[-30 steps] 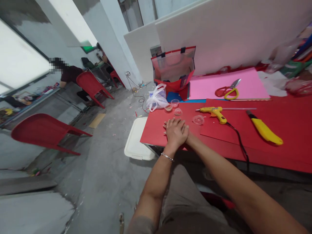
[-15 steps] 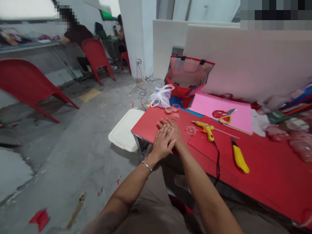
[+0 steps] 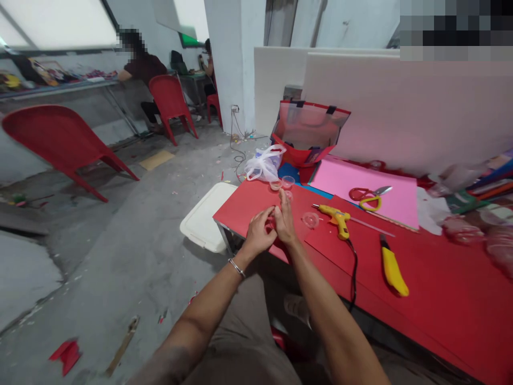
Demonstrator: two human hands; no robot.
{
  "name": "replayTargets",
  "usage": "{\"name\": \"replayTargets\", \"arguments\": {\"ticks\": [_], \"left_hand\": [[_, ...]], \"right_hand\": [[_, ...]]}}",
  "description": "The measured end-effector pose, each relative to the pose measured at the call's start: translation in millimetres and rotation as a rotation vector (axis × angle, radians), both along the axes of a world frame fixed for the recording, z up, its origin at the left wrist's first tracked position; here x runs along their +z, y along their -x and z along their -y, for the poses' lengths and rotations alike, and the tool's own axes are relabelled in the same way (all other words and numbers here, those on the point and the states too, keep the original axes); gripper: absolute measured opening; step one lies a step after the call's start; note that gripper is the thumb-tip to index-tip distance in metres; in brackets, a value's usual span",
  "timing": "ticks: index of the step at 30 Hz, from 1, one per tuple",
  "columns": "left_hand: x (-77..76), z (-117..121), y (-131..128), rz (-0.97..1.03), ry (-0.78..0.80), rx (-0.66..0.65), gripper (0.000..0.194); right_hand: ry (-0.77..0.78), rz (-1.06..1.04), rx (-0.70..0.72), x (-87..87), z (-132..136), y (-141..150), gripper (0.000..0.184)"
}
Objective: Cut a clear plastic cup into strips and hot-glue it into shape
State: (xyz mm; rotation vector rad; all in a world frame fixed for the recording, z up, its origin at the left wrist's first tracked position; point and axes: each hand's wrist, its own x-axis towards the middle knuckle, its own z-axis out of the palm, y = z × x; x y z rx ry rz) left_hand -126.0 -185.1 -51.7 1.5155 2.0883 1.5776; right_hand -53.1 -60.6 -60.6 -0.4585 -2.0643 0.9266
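Observation:
Over the near left corner of the red table [image 3: 441, 278], my two hands touch each other. My left hand [image 3: 258, 231], with a bracelet at the wrist, is curled with its fingertips against the other palm. Red shows in the gap inside its fingers; whether that is the table top or a small held piece, I cannot make out. My right hand [image 3: 284, 222] has its fingers stretched forward and its palm turned left. Just right of it stands a clear plastic cup [image 3: 310, 220]. Two more clear cups, one the small cup [image 3: 287, 182], sit beyond my fingertips.
A yellow glue gun [image 3: 339, 219] and a yellow-handled cutter [image 3: 394, 270] lie to the right. Scissors [image 3: 371, 198] rest on pink sheets [image 3: 385, 182]. Behind stand a plastic bag [image 3: 264, 163] and a red tote [image 3: 308, 131]. A white lidded box [image 3: 206, 216] is left; people sit farther back.
My hands were laid flat, the left over the back of the right. Now the left is curled and the right is turned on edge with fingers up. The view has shifted slightly.

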Motion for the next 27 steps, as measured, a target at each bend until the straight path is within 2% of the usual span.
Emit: {"name": "replayTargets", "arguments": {"ticks": [3, 6, 9, 11, 14, 17, 19, 21, 27], "left_hand": [[-1.9, -5, 2, -0.131, 0.089, -0.031, 0.06], [0.5, -9, 0, -0.231, 0.189, -0.008, 0.054], [5.0, -12, -4, -0.25, 0.249, 0.015, 0.049], [6.5, -14, -5, -0.216, 0.219, 0.04, 0.047], [4.0, -20, -1, -0.02, 0.056, 0.131, 0.04], [-1.7, -30, 7, 0.379, -0.15, 0.195, 0.044], [-4.4, -35, 11, 0.603, -0.262, 0.154, 0.047], [-4.6, -39, 13, 0.734, -0.342, 0.098, 0.049], [7.1, -32, 15, 0.993, -0.398, 0.052, 0.05]], "right_hand": [[0.034, -0.03, 0.023, 3.1, 0, -1, 0.069], [0.046, -0.052, 0.047, 5.5, 0, -2, 0.069], [0.049, -0.068, 0.038, 7.0, 1, -3, 0.068], [0.04, -0.078, 0.024, 8.4, 2, -5, 0.067], [0.047, -0.125, -0.043, 11.5, 4, -6, 0.065], [0.126, -0.165, -0.09, 14.5, 5, -7, 0.064], [0.176, -0.156, -0.074, 15.8, 6, -6, 0.064], [0.176, -0.127, -0.032, 16.4, 7, -7, 0.062], [0.005, -0.035, 0.067, 12.8, 10, -8, 0.068]]}}
